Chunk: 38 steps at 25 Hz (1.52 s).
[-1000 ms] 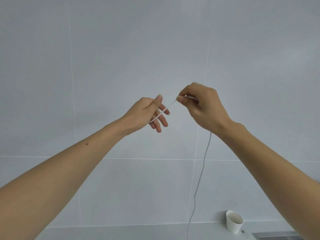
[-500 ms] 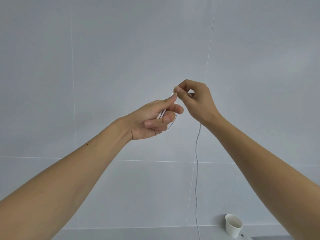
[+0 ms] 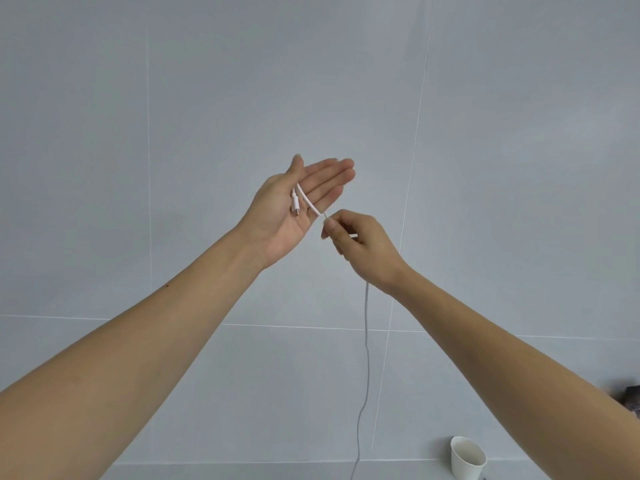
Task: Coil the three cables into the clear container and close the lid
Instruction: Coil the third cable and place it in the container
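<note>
Cable [image 3: 306, 201], white, head view: plug end lies across the upturned palm of the left hand [image 3: 277, 220], whose fingers are straight and released. Right hand [image 3: 365, 249] pinches it between thumb and forefinger just beside the left palm's edge. The remainder hangs down below the right wrist. Paper cup [image 3: 467, 457] stands lower right, well apart.

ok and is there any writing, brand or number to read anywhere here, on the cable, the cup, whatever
No text can be read anywhere in this view.
White cable: no print or brand mark shows on the cord or its plug.
Paper cup: plain white, no logo on the side that shows.
Wall: bare grey panels, no sign or label.
Dark thing at the right edge: too little in view to tell.
</note>
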Each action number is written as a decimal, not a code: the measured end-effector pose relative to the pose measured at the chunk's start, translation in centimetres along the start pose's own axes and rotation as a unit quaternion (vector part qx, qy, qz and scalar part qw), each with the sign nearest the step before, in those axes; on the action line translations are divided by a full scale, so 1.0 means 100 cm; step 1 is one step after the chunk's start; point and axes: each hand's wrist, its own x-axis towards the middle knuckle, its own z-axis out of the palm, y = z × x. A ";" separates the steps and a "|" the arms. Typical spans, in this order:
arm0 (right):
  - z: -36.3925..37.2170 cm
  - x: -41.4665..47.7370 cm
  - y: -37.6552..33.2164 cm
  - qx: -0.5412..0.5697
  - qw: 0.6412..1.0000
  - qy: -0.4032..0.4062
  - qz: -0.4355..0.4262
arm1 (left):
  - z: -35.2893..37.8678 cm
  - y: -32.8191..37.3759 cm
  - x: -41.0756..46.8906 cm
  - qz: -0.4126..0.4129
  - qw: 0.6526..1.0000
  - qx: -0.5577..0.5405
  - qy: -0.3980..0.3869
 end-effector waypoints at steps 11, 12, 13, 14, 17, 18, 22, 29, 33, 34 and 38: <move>-0.011 -0.017 -0.019 0.029 0.999 -0.033 0.028 | -0.039 -0.013 0.011 0.129 0.847 0.503 0.110; -0.014 -0.017 -0.022 0.035 0.999 -0.031 0.022 | -0.045 -0.016 0.009 0.123 0.818 0.552 0.105; -0.017 -0.017 -0.025 0.041 0.999 -0.027 0.015 | -0.050 -0.017 0.008 0.110 0.799 0.582 0.101; -0.020 -0.015 -0.028 0.046 0.999 -0.020 0.009 | -0.054 -0.019 0.006 0.097 0.792 0.595 0.099; -0.028 -0.010 -0.037 0.052 0.999 0.007 -0.004 | -0.051 -0.022 0.002 0.060 0.801 0.589 0.090; -0.029 -0.009 -0.039 0.052 0.998 0.015 -0.008 | -0.046 -0.023 0.000 0.046 0.807 0.583 0.084; -0.035 -0.001 -0.044 0.059 0.997 0.055 -0.016 | -0.022 -0.024 -0.008 -0.017 0.834 0.549 0.045; -0.047 0.012 -0.037 0.097 0.988 0.115 -0.019 | 0.010 -0.023 -0.017 -0.064 0.875 0.474 -0.067; -0.047 0.015 -0.029 0.144 0.983 0.111 -0.012 | 0.027 -0.019 -0.018 -0.069 0.906 0.404 -0.109; -0.046 0.015 -0.025 0.155 0.983 0.098 -0.013 | 0.031 -0.017 -0.018 -0.070 0.915 0.381 -0.112; -0.040 0.013 -0.011 0.141 0.989 0.049 -0.008 | 0.040 -0.009 -0.018 -0.041 0.953 0.286 -0.093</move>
